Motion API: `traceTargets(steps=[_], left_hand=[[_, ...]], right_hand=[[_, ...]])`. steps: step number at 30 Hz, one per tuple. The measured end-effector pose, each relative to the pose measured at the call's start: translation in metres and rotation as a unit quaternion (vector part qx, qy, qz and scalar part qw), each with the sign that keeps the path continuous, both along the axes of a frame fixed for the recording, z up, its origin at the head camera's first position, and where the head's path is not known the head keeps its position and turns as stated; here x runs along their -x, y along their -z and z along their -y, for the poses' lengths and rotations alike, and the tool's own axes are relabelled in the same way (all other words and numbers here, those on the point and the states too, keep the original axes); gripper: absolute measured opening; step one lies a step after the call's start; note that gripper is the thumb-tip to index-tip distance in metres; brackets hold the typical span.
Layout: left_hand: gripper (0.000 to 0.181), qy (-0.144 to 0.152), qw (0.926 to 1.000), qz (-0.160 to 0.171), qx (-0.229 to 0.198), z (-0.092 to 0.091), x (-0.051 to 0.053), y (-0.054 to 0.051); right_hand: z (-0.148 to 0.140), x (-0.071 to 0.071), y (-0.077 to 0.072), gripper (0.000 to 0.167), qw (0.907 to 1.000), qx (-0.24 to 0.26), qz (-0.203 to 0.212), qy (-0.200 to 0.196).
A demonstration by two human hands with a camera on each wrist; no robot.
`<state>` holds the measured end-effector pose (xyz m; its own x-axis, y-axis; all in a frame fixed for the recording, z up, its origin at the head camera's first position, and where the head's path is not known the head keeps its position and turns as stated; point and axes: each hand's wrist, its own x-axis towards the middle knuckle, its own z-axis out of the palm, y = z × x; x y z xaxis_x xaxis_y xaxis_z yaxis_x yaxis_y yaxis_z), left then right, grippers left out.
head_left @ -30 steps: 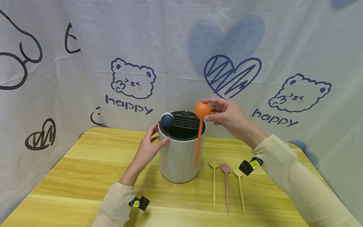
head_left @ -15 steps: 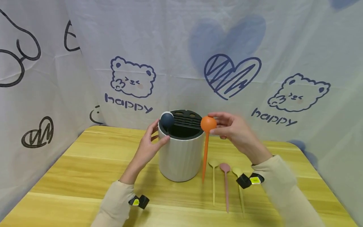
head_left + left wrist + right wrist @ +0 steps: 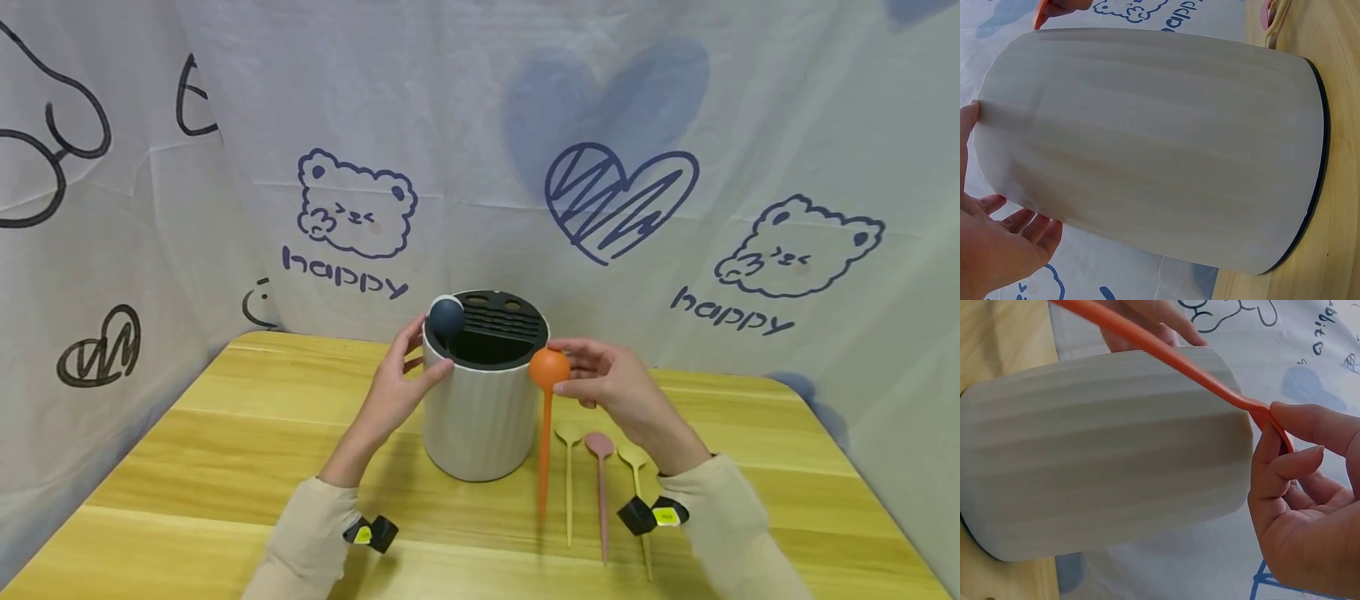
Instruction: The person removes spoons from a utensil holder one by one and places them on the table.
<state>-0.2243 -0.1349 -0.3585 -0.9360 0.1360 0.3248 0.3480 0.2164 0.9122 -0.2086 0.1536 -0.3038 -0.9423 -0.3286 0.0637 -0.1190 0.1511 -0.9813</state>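
Left forearm (image 3: pixel 303 529): extended forward and angled inward, sleeved to just short of the wrist (image 3: pixel 347 467). Left hand (image 3: pixel 390 386): fingers (image 3: pixel 406 340) directed up and forward, lightly bent; thumb (image 3: pixel 433 377) spread wide from them, pointing inward. Right forearm (image 3: pixel 731 508): likewise sleeved, extended forward and angled inward toward the left. Right hand (image 3: pixel 618 385): turned inward, thumb (image 3: pixel 579 388) beneath the fingers, tips drawn together in a pinch.

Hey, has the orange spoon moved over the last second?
Yes. In the head view, the orange spoon has moved down and slightly right relative to the white container.
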Motion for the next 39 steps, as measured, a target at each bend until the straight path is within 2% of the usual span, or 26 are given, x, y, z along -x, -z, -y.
traceTargets(steps=[10, 22, 29, 39], left_hand=[[0.075, -0.003, 1.0, 0.004, -0.001, 0.0, -0.001, -0.001], [0.075, 0.0, 1.0, -0.005, 0.0, 0.0, 0.0, -0.001], [0.075, -0.001, 1.0, -0.001, -0.002, 0.0, 0.0, 0.0], [0.074, -0.004, 1.0, 0.004, -0.001, 0.001, 0.001, 0.001]], right_hand=[[-0.017, -0.002, 0.024, 0.055, 0.9993, 0.023, 0.028, -0.011], [-0.059, 0.016, 0.06, 0.057, 0.9931, 0.015, 0.108, -0.044], [-0.083, 0.018, 0.077, 0.059, 0.9924, -0.02, 0.121, -0.016], [-0.11, 0.017, 0.085, 0.059, 0.9923, -0.016, 0.123, 0.009]])
